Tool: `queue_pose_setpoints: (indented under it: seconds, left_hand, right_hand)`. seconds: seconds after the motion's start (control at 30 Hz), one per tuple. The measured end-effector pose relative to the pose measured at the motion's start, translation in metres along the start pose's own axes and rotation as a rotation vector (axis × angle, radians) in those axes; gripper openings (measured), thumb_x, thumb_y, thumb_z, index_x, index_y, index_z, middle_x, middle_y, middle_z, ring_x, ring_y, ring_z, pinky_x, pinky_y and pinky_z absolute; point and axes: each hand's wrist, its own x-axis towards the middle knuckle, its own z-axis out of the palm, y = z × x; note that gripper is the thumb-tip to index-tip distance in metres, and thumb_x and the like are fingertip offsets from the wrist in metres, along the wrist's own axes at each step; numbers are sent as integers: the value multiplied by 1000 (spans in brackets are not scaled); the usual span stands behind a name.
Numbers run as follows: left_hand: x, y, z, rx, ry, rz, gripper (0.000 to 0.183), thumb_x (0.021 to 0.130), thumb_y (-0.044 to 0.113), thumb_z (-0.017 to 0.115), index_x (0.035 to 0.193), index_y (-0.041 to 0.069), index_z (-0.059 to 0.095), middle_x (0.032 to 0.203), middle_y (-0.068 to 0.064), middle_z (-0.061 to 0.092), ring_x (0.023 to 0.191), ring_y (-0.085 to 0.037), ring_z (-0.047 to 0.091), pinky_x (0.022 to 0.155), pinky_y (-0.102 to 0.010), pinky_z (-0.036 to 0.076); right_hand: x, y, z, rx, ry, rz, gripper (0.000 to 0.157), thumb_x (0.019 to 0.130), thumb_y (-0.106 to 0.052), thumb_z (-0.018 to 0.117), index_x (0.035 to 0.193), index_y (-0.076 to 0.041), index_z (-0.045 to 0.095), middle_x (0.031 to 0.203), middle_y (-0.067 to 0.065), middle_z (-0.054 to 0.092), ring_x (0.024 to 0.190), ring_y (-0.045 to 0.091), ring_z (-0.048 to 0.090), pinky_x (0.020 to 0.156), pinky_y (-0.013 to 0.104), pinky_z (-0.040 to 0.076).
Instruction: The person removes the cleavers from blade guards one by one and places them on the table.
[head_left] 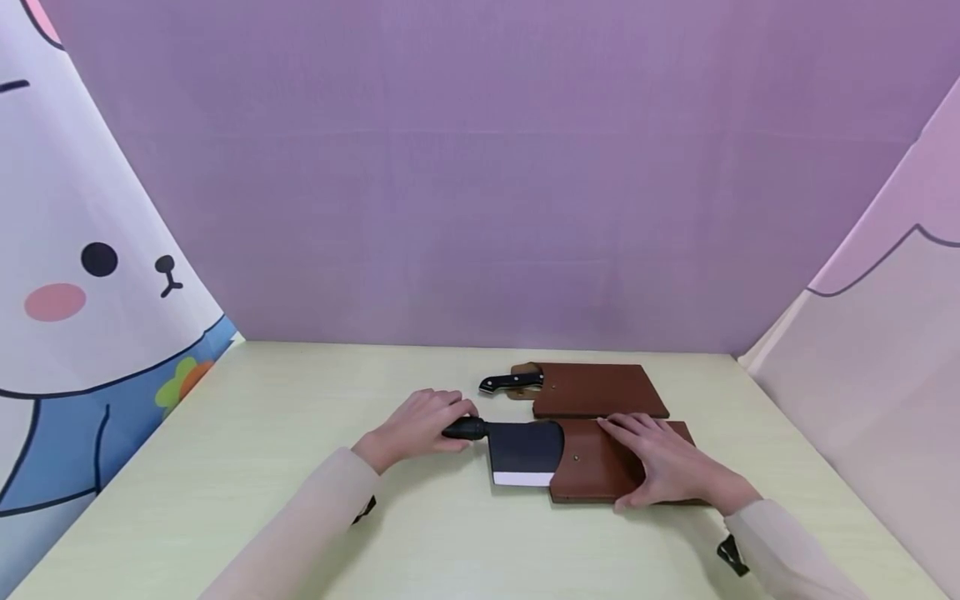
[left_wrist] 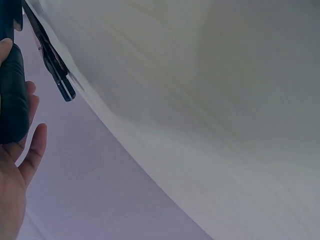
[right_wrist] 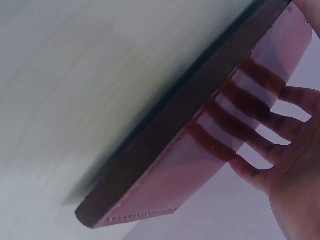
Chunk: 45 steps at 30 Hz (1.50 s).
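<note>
In the head view, the cleaver lies left of the near sheath, long axis running left to right in line with it, blade meeting its curved mouth. The left hand, nearer the cleaver, grips its handle; the right hand holds the sheath across its width. Bare table stretches left of the sheath; the far sheath crowds its far edge.

Left wrist: fingers hold the dark handle.

Right wrist: fingertips touch the near sheath's long edge.

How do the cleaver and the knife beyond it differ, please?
The cleaver has much of its blade outside its brown sheath; the knife shows only its handle outside the rear sheath. The left hand grips the cleaver; no hand touches the knife. Both handles are black.
</note>
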Motion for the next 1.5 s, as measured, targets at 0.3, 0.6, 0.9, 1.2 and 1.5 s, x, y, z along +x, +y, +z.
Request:
queue_pose_setpoints:
  seconds: [0.3,0.6,0.9,1.2,1.5]
  left_hand:
    - [-5,-1,-4,-11,19,9,33,78,39,66,103,19,59,82,6,56,66,-7,51,60,-23,44]
    - [-10,-4,-6,-11,42,19,32,78,39,67,102,19,59,82,6,57,65,-7,52,60,-24,44]
    - [-16,-6,-13,-23,25,2,34,78,39,68,104,19,60,85,5,59,69,-9,55,63,-27,47]
    - [-22,-10,-17,-14,44,16,33,78,40,67,103,19,60,83,6,57,67,-7,53,61,-24,45]
    - [-30,-13,-22,-10,64,26,33,77,39,69,102,18,60,82,6,57,67,-7,53,60,-24,45]
  right_hand:
    - [-1,-3,-4,-1,-19,19,109,54,-74,68,139,-12,39,137,15,44,122,33,40,91,61,34]
    - [-2,-6,-7,2,-23,22,110,54,-75,67,139,-12,38,137,15,44,122,33,40,91,61,34]
    - [-4,-6,-9,11,-28,39,108,54,-69,72,139,-12,38,137,15,43,122,35,40,92,62,32]
    - [-6,-8,-13,10,-25,43,108,54,-66,74,139,-11,38,136,15,43,122,34,40,92,61,33]
    - [-9,-7,-13,-6,-13,33,108,54,-69,72,138,-10,39,135,15,44,121,35,41,90,60,34]
